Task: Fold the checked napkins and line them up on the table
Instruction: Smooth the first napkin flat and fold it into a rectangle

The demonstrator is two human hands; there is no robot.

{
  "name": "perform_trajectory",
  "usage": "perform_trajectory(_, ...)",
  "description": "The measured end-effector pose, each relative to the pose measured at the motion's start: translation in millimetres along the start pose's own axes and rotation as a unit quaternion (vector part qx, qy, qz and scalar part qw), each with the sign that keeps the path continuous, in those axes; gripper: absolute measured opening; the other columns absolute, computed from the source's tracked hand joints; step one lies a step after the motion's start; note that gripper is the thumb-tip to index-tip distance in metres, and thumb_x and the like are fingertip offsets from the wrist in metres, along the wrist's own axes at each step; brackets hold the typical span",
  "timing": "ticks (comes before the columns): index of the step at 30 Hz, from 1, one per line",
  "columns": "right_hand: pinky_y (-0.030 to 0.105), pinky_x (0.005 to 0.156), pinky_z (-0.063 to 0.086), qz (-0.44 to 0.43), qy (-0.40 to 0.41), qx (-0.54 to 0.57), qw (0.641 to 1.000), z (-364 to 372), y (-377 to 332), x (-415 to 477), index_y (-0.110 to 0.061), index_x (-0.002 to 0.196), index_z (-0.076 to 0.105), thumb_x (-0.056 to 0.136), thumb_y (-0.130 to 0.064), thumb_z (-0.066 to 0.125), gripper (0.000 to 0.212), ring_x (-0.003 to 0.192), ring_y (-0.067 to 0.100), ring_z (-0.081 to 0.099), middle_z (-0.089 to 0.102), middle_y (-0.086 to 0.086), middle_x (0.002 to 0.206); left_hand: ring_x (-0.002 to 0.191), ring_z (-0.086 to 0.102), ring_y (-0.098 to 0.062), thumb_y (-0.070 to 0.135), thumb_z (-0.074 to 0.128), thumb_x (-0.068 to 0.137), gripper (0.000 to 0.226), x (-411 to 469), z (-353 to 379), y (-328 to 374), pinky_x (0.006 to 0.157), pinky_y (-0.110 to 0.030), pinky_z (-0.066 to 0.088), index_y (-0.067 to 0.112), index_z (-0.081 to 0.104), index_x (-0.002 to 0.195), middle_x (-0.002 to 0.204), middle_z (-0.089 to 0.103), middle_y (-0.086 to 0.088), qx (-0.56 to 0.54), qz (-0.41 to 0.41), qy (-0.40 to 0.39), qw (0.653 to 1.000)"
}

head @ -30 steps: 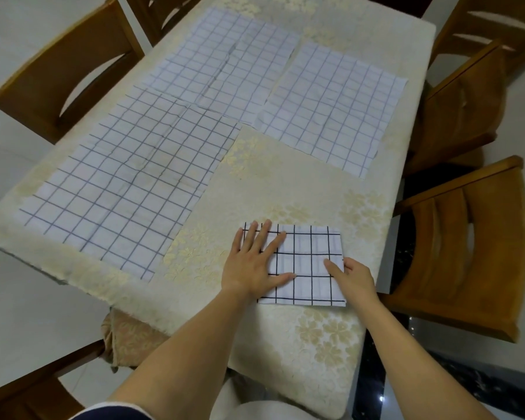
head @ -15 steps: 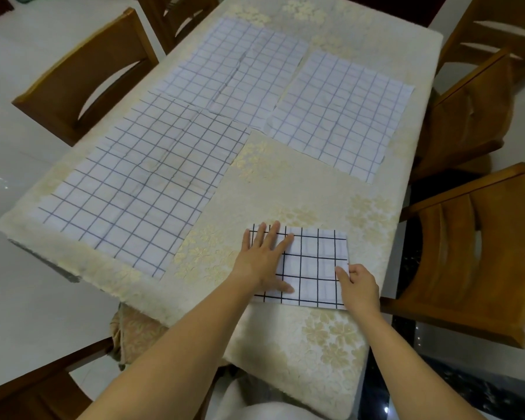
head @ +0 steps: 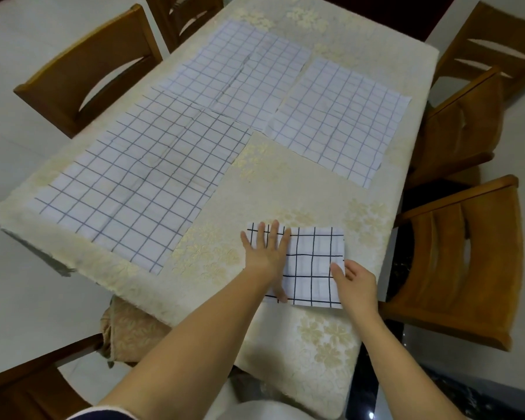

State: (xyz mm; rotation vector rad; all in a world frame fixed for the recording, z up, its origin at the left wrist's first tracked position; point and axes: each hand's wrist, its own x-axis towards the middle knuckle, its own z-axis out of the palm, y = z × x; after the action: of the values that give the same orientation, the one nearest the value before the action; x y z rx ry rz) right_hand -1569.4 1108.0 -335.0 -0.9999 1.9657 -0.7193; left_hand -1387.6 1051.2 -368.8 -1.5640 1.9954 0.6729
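I have the folded napkin [head: 312, 268] lying near the front right edge of the table [head: 285, 183], on the cream floral tablecloth [head: 325, 338]. My left hand [head: 265, 256] lies flat on its left part, fingers straight and spread. I judge this weight is there to pin the layers so that they do not slide on the cloth.

My right hand [head: 356, 283] is at the napkin's right edge with curled fingers. The thumb lies on top, and the edge appears pinched between it and the fingers below. That corner looks slightly raised, so I read this as squaring the edge or starting one more fold.

Three checked napkins are not yet folded and lie open and flat. The large left napkin [head: 140, 189] is well apart from my hands, the far napkin [head: 237, 71] overlaps its far corner, and the right napkin [head: 340, 119] lies just beside that one. Laid out singly like this, each can be drawn in without disturbing the others.

The bare cloth between them and me seems to be my working space. A wooden chair [head: 467, 262] stands close by on my right.
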Motion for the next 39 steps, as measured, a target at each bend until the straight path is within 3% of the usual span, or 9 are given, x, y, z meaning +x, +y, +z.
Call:
perform_trajectory(2, 0.036, 0.079, 0.058, -0.067, -0.01, -0.029, 0.997, 4.2, -8.7, -10.7, -0.017, 0.107, 0.072, 0.099, -0.021, 0.062, 0.014, 0.085, 0.017, 0.07, 0.075, 0.006, 0.093, 0.147, -0.034, -0.047, 0.07, 0.087, 0.06, 0.165, -1.5, -0.7, 2.1, 0.112, -0.081, -0.005, 0.016, -0.038, 0.152, 0.159, -0.043, -0.016, -0.001, -0.009, -0.003, 1.0)
perform_trajectory(5, 0.017, 0.05, 0.035, -0.12, -0.028, -0.077, 0.989, 12.2, -18.1, -18.8, -0.022, 0.089, 0.067, 0.099, -0.019, 0.058, 0.014, 0.048, 0.006, 0.041, 0.049, -0.009, 0.055, 0.148, -0.033, -0.047, 0.072, 0.086, 0.059, 0.165, -3.0, -2.0, 4.6, 0.112, -0.08, -0.006, 0.015, -0.038, 0.152, 0.159, -0.042, -0.017, -0.001, -0.014, 0.002, 1.0)
perform_trajectory(12, 0.014, 0.05, 0.034, -0.143, -0.056, -0.114, 0.981, 25.0, -37.3, -26.6, -0.022, 0.095, 0.065, 0.101, -0.015, 0.054, 0.013, 0.048, 0.001, 0.046, 0.045, -0.008, 0.054, 0.15, -0.033, -0.037, 0.088, 0.072, 0.055, 0.159, -18.3, 24.0, -36.5, 0.121, -0.06, -0.019, 0.016, -0.025, 0.159, 0.164, -0.034, -0.008, -0.049, 0.092, 0.126, 0.987)
perform_trajectory(16, 0.012, 0.049, 0.037, -0.143, -0.063, -0.145, 0.977, 22.5, -39.7, -20.5, -0.018, 0.099, 0.06, 0.101, -0.019, 0.054, 0.006, 0.049, 0.005, 0.043, 0.044, -0.004, 0.059, 0.158, -0.012, -0.021, 0.052, 0.056, 0.101, 0.091, -39.6, 42.6, -59.0, 0.126, -0.035, -0.011, 0.017, 0.003, 0.165, 0.173, -0.006, -0.001, -0.159, 0.133, 0.154, 0.966)
perform_trajectory(19, 0.016, 0.049, 0.035, -0.125, -0.057, -0.151, 0.979, 13.4, -34.8, -11.2, -0.022, 0.082, 0.045, 0.101, -0.018, 0.056, 0.022, 0.052, 0.009, 0.036, 0.039, -0.001, 0.062, 0.158, 0.012, -0.023, 0.03, 0.052, 0.107, 0.065, -38.2, 35.9, -47.9, 0.129, -0.039, 0.015, 0.013, 0.023, 0.163, 0.172, 0.016, -0.002, -0.194, 0.166, 0.194, 0.947)
perform_trajectory(22, 0.023, 0.055, 0.033, -0.099, -0.041, -0.156, 0.982, 0.5, -30.9, -2.9, -0.02, 0.083, 0.046, 0.101, -0.017, 0.054, 0.019, 0.057, 0.014, 0.038, 0.038, -0.001, 0.064, 0.156, 0.019, -0.028, 0.027, 0.067, 0.099, 0.076, -20.3, 14.2, -26.8, 0.123, -0.044, 0.03, 0.011, 0.027, 0.161, 0.171, 0.017, -0.004, -0.193, 0.168, 0.183, 0.949)
perform_trajectory(27, 0.036, 0.073, 0.046, -0.071, -0.036, -0.181, 0.98, -8.8, -32.8, 6.4, -0.012, 0.126, 0.064, 0.1, -0.016, 0.057, 0.026, 0.074, 0.021, 0.051, 0.051, 0.006, 0.079, 0.157, -0.01, -0.039, 0.037, 0.09, 0.076, 0.126, 7.3, -2.4, -4.5, 0.128, -0.05, 0.006, 0.017, 0.003, 0.165, 0.172, -0.014, -0.008, -0.105, 0.087, 0.074, 0.988)
perform_trajectory(34, 0.031, 0.071, 0.042, -0.034, -0.026, -0.168, 0.985, -13.3, -18.1, 13.7, -0.007, 0.135, 0.061, 0.102, -0.02, 0.055, 0.036, 0.074, 0.011, 0.054, 0.059, 0.0, 0.083, 0.152, -0.025, -0.045, 0.047, 0.093, 0.07, 0.153, 10.7, -3.6, 16.9, 0.125, -0.061, -0.002, 0.018, -0.03, 0.157, 0.164, -0.037, -0.011, -0.021, 0.012, 0.007, 1.0)
perform_trajectory(39, 0.03, 0.069, 0.041, 0.066, -0.041, -0.121, 0.99, -8.9, 1.2, 27.4, 0.002, 0.099, 0.069, 0.096, -0.036, 0.067, 0.037, 0.075, 0.028, 0.061, 0.061, 0.015, 0.077, 0.15, -0.029, -0.045, 0.054, 0.095, 0.062, 0.163, 8.7, -1.7, 19.1, 0.125, -0.061, -0.005, 0.018, -0.035, 0.155, 0.16, -0.043, -0.011, -0.017, 0.005, -0.002, 1.0)
